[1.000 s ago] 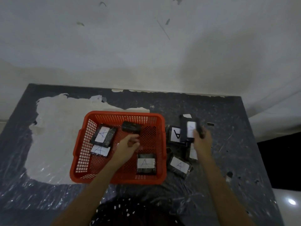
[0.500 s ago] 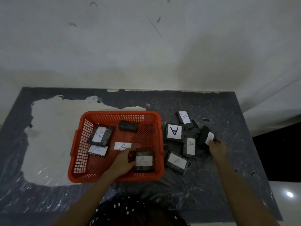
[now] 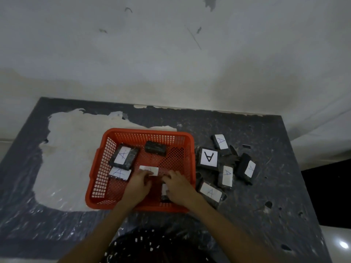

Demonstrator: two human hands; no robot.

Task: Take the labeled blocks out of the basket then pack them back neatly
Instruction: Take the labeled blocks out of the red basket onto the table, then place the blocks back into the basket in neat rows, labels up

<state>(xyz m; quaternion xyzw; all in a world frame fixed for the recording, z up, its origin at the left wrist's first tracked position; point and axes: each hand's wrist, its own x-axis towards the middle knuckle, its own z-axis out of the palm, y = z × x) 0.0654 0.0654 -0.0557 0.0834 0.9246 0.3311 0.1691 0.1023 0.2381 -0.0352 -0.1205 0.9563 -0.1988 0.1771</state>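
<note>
We are seeing four labeled blocks (image 3: 123, 157) lying in the orange basket (image 3: 96, 168), five more lying on the bench (image 3: 266, 186) just right, left hand (image 3: 137, 185) and right hand (image 3: 178, 186) reaching inside over a part-hidden block (image 3: 164, 192), fingers' grip we cannot tell

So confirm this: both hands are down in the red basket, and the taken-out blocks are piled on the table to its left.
Not quite. In the head view both hands, left and right, are down in the red basket, but the taken-out blocks lie on the table to its right, not its left. Left of the basket there is only a pale patch.
</note>
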